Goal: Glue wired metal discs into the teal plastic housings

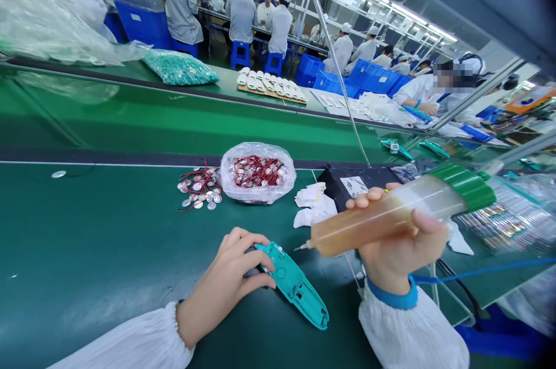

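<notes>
My left hand (pixel 232 273) pinches the near end of a teal plastic housing (pixel 297 287) that lies on the green bench mat (pixel 87 241). My right hand (pixel 397 241) is wrapped round a large glue syringe (pixel 391 212) filled with amber fluid, with a green cap at its back end. The syringe lies nearly level, and its thin needle tip hangs just above the housing's upper end. A blue wrist strap sits at my right cuff, with a blue cord running off to the right.
A clear bag of small round parts with red wires (pixel 257 172) stands ahead, with loose ones (pixel 200 188) to its left. White crumpled wipes (pixel 313 204) and a black box (pixel 356 183) lie beside the syringe. Beyond the conveyor belt (pixel 174 120), several white-coated workers sit.
</notes>
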Demonstrator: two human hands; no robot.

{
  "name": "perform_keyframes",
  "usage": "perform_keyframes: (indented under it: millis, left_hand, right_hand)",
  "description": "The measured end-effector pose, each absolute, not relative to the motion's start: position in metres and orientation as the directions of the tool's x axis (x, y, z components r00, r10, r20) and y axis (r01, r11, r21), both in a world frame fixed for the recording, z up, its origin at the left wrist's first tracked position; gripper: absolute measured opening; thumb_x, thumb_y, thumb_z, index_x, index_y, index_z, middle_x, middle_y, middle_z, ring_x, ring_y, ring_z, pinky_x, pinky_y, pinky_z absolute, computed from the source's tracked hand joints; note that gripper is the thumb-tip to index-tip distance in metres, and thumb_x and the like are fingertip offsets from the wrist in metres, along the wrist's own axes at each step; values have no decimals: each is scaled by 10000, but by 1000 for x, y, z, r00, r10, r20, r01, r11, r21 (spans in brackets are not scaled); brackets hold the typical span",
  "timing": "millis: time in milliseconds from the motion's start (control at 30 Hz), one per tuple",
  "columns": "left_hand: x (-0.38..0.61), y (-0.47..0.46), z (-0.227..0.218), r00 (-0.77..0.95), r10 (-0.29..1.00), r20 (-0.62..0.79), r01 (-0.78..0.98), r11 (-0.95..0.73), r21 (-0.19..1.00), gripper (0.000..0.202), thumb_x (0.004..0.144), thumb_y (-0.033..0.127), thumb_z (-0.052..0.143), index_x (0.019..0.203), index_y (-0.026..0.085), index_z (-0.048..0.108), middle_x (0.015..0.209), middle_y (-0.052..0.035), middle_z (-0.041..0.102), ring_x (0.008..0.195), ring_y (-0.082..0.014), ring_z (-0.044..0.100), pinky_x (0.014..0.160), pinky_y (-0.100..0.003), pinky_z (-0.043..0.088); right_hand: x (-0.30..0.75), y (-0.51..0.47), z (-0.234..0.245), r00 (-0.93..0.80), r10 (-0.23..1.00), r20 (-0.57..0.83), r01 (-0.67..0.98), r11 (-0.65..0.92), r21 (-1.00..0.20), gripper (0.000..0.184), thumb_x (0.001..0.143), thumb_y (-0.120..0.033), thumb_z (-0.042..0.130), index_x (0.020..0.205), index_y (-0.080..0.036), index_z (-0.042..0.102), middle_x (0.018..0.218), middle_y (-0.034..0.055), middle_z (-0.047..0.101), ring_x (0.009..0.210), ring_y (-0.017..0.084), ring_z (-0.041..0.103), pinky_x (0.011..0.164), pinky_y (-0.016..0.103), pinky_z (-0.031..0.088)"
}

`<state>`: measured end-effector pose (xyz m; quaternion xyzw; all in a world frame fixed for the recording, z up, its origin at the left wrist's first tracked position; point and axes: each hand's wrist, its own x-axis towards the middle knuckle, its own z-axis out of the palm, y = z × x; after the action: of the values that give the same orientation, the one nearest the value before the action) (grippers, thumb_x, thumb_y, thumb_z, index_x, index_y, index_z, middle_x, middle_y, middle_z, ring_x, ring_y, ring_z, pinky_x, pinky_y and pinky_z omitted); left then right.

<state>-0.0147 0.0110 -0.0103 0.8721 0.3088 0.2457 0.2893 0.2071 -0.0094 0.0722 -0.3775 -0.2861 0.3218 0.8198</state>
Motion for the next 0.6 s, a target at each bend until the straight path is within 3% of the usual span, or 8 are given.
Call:
perform_keyframes:
  millis: [267,367,600]
  left_hand:
    - [-14,9,-13,643,716,272,436,-634,639,79,779,279,704,797,239,638,1066,-23,586,961,-229,463,813,-389,415]
    - [-15,8,-16,598,738,313,449,-632,632,74,786,293,697,802,243,644,1039,-28,579,975,-234,459,811,-385,424]
    - [-16,10,-18,602,729,327,442,-645,624,77,802,332,670,807,258,650,1041,-21,583,980,-230,467,825,-372,439]
  right_hand:
    - [275,12,72,846,527,-82,-402,528,-748,248,825,-354,393,742,-174,541,767,24,550,715,133,603,716,290,581]
    - [303,17,62,869,479,-128,-391,502,-771,175,842,-323,396,762,-211,503,777,16,547,708,137,603,668,294,589]
    - [322,32,35,817,560,-142,-408,385,-828,202,913,-332,495,836,-152,541,810,18,589,710,139,620,609,285,552]
